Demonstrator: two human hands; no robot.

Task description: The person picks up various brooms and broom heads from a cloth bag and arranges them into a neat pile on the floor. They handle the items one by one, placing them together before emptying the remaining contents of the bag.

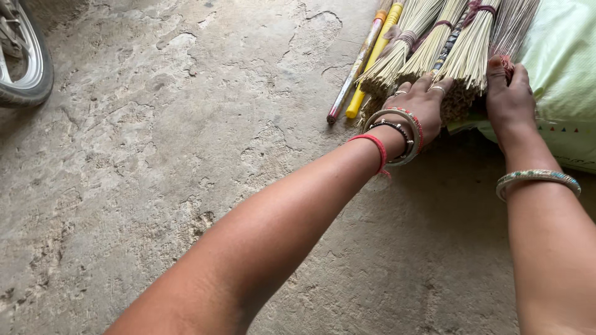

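We see our left hand pressed on the cut ends of the broom bundles, fingers spread flat, gripping nothing. Right hand touches the same ends by the green sack; its fingers are curled, grip unclear. Bundles lie on the cracked floor, yellow stick beside, wheel far left.

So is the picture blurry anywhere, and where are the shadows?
Head view: soft, even daylight with no glare; the floor cracks look sharp. A dim shadow lies on the floor under the arms, darkest below the brooms by the green sack. The left hand and right hand are clear; only the forearms nearest the camera look slightly soft. The wheel is cut off at the edge.
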